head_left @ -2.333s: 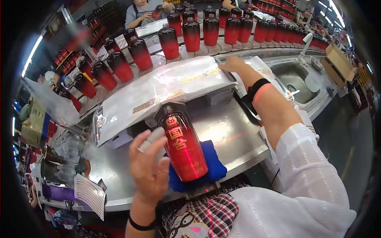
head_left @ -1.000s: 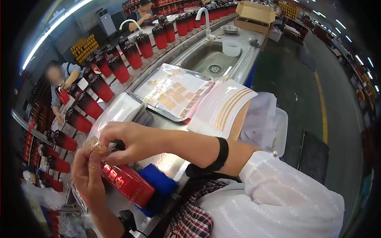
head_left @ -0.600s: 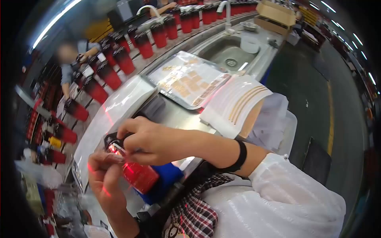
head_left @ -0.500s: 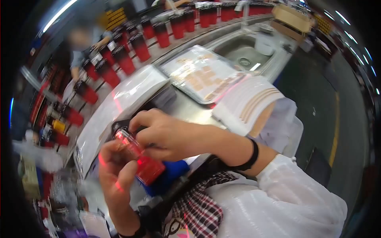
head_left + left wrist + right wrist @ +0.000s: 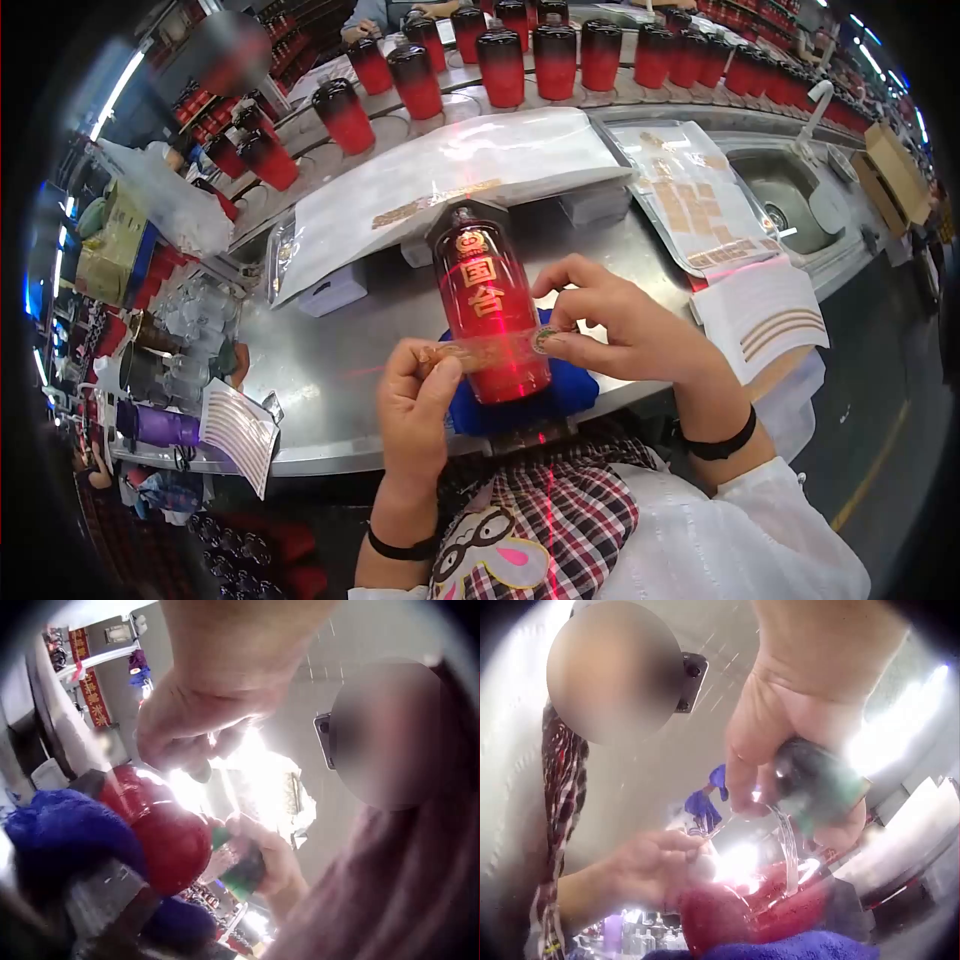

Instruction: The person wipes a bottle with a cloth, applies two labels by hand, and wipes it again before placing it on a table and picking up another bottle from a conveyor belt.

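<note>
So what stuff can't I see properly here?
- Print on the clear strip: too small in the head view.
- Dark green thing at the right hand: blurred in the right wrist view.
- Back of the big bottle: hidden by its front, head view.
- Person opposite: head cut off by the head view's top edge.

Table: shiny bare metal point(image 5: 335, 405)
Sink point(image 5: 770, 195): steel, beyond the far right corner, under a pale faucet point(image 5: 819, 94)
Floor point(image 5: 850, 425): dark green, yellow line point(image 5: 872, 468)
Lights: white tubes point(image 5: 118, 95), left and right
Shelves point(image 5: 287, 48): stocked, back left
</note>
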`<state>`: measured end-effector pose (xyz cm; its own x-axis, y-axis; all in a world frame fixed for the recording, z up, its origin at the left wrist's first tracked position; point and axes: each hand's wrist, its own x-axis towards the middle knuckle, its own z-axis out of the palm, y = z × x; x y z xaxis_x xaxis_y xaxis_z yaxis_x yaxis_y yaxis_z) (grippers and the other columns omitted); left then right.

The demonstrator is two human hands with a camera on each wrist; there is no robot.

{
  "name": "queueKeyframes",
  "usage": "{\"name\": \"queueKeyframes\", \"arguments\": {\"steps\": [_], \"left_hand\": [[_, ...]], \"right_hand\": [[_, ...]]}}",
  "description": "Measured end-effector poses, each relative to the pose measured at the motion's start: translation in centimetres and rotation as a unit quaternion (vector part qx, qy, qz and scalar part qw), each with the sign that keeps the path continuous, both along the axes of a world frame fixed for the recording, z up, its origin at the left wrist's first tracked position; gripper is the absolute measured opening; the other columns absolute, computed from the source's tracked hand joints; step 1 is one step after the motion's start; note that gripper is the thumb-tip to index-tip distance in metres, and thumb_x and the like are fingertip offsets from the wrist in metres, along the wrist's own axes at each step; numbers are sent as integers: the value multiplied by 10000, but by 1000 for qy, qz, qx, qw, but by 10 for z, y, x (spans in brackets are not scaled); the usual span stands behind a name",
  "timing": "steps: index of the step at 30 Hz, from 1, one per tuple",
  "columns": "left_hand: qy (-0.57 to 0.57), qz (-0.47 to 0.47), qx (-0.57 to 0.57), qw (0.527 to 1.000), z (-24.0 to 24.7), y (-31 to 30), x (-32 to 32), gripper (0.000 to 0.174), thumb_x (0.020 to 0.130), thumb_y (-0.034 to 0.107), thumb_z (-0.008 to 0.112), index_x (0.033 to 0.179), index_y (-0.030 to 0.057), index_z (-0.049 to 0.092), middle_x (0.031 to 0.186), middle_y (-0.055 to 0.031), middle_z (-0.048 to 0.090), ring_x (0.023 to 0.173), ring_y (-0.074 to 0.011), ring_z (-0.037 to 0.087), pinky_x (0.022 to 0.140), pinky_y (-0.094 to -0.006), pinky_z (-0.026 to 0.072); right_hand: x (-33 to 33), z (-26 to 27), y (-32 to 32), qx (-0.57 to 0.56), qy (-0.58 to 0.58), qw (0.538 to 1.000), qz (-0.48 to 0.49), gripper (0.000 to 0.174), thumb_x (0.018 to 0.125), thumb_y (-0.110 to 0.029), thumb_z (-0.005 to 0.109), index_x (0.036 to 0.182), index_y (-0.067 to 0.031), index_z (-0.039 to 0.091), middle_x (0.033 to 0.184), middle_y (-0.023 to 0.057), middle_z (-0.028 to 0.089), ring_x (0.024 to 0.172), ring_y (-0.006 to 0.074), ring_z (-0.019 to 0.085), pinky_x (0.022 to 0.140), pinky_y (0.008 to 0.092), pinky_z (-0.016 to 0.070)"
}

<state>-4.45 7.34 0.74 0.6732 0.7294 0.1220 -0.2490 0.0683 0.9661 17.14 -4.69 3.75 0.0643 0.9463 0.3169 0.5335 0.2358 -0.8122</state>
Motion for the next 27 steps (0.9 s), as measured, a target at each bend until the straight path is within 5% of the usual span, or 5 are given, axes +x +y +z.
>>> {"name": "queueKeyframes", "arguments": {"steps": [9, 14, 17, 27], "left_hand": [[-26, 66, -77, 994, -35, 11, -2, 168, 976, 98, 559, 1087, -5, 631, 974, -6, 606, 909, -55, 532, 840, -219, 420], [-23, 81, -93, 992, -43, 15, -6, 179, 975, 119, 566, 1069, -17, 635, 968, -9, 606, 892, -70, 533, 845, -232, 420], [-21, 87, -95, 991, -49, 18, -8, 185, 973, 134, 573, 1055, -19, 637, 962, -12, 609, 881, -73, 531, 847, -237, 419], [9, 93, -85, 992, -50, 21, -7, 150, 974, 136, 550, 1020, 16, 627, 952, -5, 622, 864, -69, 557, 816, -230, 431]], "right_hand": [[-9, -19, 19, -36, 15, 996, -83, 182, 872, -183, 718, 848, -28, 625, 1106, 97, 511, 952, 190, 534, 792, 309, 448], [-15, -25, 28, -6, -16, 994, -109, 183, 864, -169, 726, 840, -23, 618, 1077, 107, 507, 953, 213, 540, 800, 322, 451], [-19, -25, 31, 0, -16, 991, -129, 212, 833, -176, 751, 807, -25, 603, 1010, 132, 507, 988, 313, 521, 857, 391, 435], [-21, -27, 35, 1, -24, 991, -133, 238, 822, -199, 763, 797, -33, 593, 1016, 130, 496, 999, 317, 502, 880, 403, 417]]}}
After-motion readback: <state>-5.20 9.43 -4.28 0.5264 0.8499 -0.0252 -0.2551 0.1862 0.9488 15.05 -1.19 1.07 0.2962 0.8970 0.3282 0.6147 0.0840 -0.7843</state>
